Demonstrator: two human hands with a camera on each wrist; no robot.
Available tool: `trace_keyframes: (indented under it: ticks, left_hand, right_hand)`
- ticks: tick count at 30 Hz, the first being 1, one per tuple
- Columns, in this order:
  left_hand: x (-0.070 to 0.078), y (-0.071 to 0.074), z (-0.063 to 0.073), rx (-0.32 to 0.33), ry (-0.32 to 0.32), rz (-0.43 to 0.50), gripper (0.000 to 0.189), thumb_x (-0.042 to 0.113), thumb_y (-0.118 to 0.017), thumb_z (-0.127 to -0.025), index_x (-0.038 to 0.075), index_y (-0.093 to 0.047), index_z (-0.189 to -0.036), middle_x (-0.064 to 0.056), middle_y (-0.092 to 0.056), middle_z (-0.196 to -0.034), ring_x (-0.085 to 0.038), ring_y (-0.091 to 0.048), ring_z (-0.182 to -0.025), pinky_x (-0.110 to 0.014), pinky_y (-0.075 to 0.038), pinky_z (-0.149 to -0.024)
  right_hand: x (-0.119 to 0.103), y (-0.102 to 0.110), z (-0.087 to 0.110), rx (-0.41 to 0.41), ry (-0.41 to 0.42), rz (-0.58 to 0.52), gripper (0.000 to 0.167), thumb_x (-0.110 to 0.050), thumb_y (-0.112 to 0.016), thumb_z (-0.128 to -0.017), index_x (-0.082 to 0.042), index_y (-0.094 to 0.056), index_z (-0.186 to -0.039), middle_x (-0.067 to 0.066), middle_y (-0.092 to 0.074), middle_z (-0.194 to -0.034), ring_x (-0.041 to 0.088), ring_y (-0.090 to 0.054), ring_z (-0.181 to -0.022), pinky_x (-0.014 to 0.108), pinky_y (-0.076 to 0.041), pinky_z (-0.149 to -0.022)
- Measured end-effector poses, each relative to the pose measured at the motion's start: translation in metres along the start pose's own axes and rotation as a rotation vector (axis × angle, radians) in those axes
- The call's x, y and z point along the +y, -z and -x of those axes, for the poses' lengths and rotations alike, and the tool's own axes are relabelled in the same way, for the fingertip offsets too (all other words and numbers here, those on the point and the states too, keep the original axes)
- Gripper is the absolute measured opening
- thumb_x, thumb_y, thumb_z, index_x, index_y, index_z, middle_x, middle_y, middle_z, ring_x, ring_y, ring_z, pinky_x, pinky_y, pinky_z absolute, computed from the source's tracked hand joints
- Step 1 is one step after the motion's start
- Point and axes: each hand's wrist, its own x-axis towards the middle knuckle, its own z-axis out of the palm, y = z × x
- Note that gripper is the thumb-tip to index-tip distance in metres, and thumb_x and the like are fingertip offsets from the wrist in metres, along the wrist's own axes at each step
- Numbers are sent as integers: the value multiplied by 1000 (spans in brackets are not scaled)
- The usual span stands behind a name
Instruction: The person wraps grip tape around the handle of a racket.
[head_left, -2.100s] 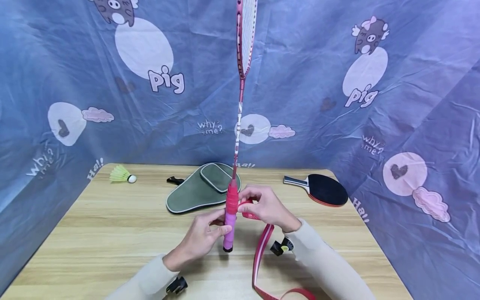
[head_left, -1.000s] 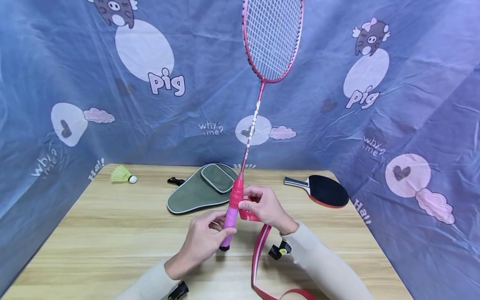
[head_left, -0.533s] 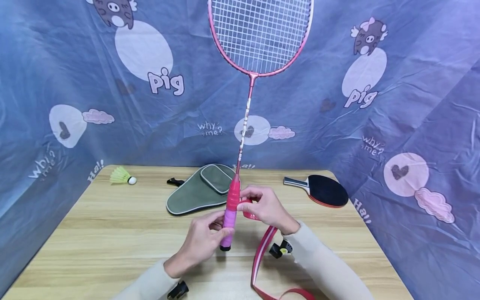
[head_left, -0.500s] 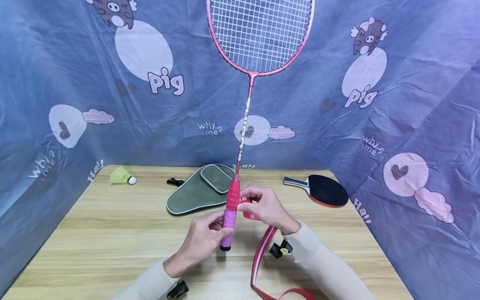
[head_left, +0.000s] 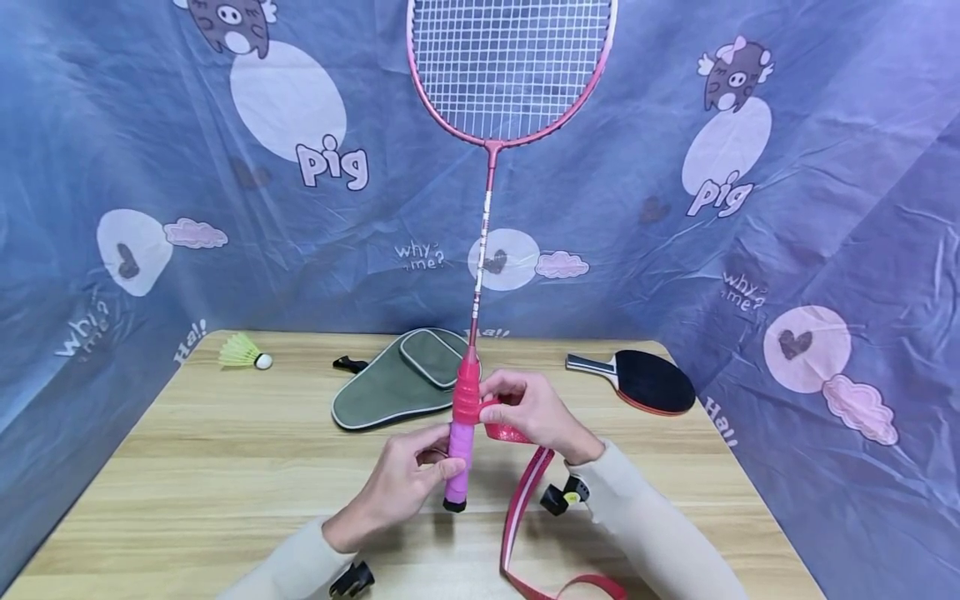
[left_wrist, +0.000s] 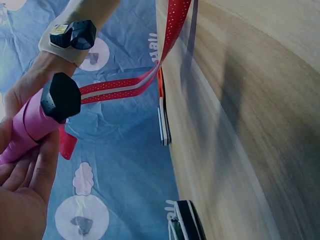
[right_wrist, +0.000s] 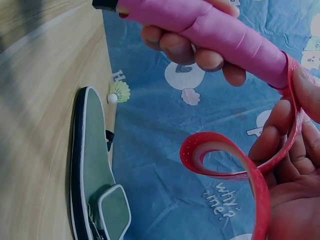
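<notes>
Racket: the pink badminton racket (head_left: 484,225) is held nearly upright above the middle of the table (head_left: 225,467), its head uppermost and cut off by the top of the view.
Handle (head_left: 461,442): purple wrap (right_wrist: 220,32) covers the lower part down to a black cap (head_left: 454,506); red grip tape (head_left: 513,512) is wound round the upper part.
Left hand (head_left: 401,475): grips the purple wrap between thumb and fingers.
Right hand (head_left: 536,412): pinches the tape just beside the handle.
Loose tape: loops below the right hand and trails toward the table's near edge.
Far left corner: yellow shuttlecock (head_left: 242,351).
Far edge, around its middle: green bag (head_left: 382,387).
Far right corner: black-faced paddle (head_left: 655,382), its grip pointing left.
</notes>
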Motion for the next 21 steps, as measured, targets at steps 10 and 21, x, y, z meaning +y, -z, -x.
trace_keyframes:
  ticks: [10, 21]
  left_hand:
    - [-8, 3, 3, -85, -24, 37, 28, 6, -68, -95, 3, -68, -122, -11, -74, -103, -3, -66, -96, -27, -62, -85]
    - [-13, -7, 1, 141, -103, -64, 42, 9, -81, -85, 6, -66, -124, -7, -74, -103, -8, -70, -91, -27, -64, -80]
  right_hand:
    - [11, -1, -5, -169, 39, -5, 26, -7, -74, -91, 5, -72, -113, 24, -74, -101, 5, -68, -87, 22, -59, -78]
    - [6, -4, -3, -39, 134, 97, 17, -6, -78, -87, -2, -78, -104, 14, -76, -95, 4, -64, -80, 22, -59, -66]
